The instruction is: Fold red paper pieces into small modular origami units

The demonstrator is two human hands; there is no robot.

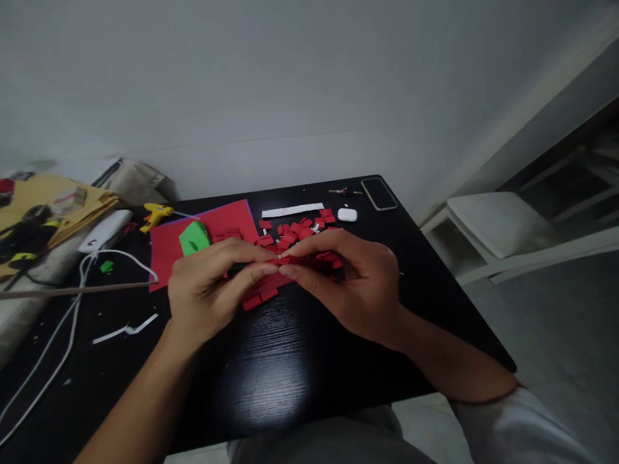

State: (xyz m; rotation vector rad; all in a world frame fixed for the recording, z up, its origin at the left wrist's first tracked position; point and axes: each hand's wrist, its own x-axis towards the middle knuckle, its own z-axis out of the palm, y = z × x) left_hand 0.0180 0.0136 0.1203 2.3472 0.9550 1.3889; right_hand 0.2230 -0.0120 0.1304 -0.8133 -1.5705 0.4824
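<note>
Both my hands meet over the middle of the black table, pinching a thin red piece (280,260) seen edge-on. My left hand (215,280) grips its left side between thumb and fingers. My right hand (355,277) closes on the right side, fingertips almost touching the left ones. Just beyond my hands lies a loose heap of small red pieces (294,232), partly hidden by my fingers. A few more red pieces (260,299) lie under my hands. To the left, a folded green piece (194,237) rests on a red sheet (232,216).
Behind the heap lies a white strip (293,211). A white earbud case (347,214), keys (345,191) and a phone (379,194) sit toward the right rear. At left are a yellow glue gun (157,216), white cables (72,322) and a torn strip (126,329). A white chair (493,222) stands right.
</note>
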